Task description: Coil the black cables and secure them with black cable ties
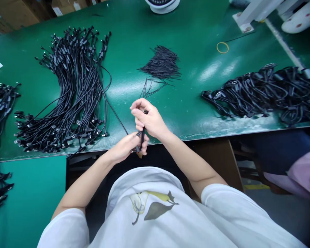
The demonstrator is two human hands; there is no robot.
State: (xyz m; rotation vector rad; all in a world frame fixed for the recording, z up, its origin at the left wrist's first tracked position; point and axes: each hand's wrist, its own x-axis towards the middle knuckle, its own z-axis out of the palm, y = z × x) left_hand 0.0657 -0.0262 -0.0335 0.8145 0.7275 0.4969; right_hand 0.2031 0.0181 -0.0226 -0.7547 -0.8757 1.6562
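Holding a short length of folded black cable (142, 136) between them, the person's two hands met just at the near edge of the green table (191, 86). The left hand (126, 146) was closed on the lower part, its fingers wrapped about it. The right hand (151, 120) was curled around the upper part, with a dark end poking out beside the thumb; whether its fingertips pinched anything more could not be told. One loose strand (116, 115) ran from near the left hand toward a big pile of straight cables (74, 89) on the left. Beyond the right hand lay a few scattered ties (150, 90) and a heap of thin black ties (162, 63). Bundled cables (268, 93) lay to the right, with a yellow rubber band (223, 52) farther back.
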